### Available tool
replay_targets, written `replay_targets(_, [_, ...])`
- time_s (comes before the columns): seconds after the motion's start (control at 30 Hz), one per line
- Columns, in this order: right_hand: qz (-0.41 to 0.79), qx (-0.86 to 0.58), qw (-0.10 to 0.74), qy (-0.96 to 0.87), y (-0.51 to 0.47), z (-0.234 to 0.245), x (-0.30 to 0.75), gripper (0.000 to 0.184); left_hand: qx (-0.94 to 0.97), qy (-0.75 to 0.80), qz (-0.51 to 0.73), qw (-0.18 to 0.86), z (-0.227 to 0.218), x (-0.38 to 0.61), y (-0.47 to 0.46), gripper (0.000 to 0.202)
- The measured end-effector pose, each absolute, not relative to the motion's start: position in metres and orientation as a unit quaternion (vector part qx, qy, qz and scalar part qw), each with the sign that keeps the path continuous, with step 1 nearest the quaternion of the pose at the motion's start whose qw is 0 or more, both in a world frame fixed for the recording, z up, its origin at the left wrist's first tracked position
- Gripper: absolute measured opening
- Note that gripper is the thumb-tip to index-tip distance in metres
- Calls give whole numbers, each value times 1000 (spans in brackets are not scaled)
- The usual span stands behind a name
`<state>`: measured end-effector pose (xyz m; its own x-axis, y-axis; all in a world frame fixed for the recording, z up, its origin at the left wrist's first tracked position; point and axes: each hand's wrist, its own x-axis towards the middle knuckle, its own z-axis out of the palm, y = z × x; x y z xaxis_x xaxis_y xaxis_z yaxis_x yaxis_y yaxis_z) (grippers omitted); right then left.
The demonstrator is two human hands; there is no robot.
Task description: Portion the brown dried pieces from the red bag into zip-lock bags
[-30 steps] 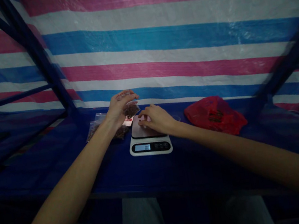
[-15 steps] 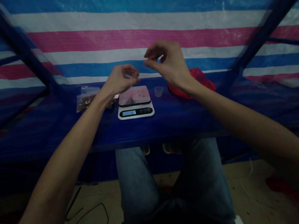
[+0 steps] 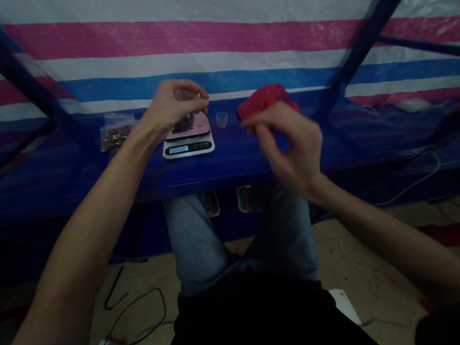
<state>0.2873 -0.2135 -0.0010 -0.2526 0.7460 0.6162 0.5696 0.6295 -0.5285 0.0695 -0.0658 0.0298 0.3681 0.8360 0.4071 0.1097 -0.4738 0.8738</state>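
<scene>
Blue table [image 3: 41, 183], striped tarp [image 3: 194, 45] (pink, white)

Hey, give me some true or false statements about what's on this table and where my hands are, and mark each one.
1. The digital kitchen scale sits between a clear plastic bag of brown bits and a small clear cup. True.
2. The left hand is above the scale's platform. True.
3. The small clear cup stands on the scale's platform. False: it stands on the blue table surface, to the right of the scale.
4. The right hand rests on the scale. False: it is off to the right of the scale, near the red plastic bag.
</scene>
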Motion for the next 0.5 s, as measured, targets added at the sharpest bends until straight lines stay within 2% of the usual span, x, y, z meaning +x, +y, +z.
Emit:
replay_targets(0.07, [221, -385, 345, -827, -266, -57, 291, 32, 726, 311, 472, 393, 32, 60, -65, 19])
replay_targets(0.1, [297, -375, 250, -842, -291, -87, 291, 37, 720, 311, 478, 395, 34, 54, -64, 21])
replay_targets(0.2, [384, -355, 54, -851, -351, -162, 286, 52, 702, 332, 488, 398, 44, 41, -62, 17])
replay_targets(0.23, [391, -351, 32, -850, -365, -177, 285, 52, 699, 339, 490, 395, 48, 38, -60, 15])
replay_targets(0.33, [380, -385, 45, -840, -388, -195, 283, 46, 710, 339, 490, 376, 60, 35, -54, 10])
replay_targets(0.4, [395, -362, 63, -842, -390, -190, 282, 37, 723, 335, 484, 362, 67, 36, -47, 10])
replay_targets(0.5, [495, -275, 74, -821, -385, -172, 284, 31, 739, 335, 476, 339, 74, 39, -35, 14])
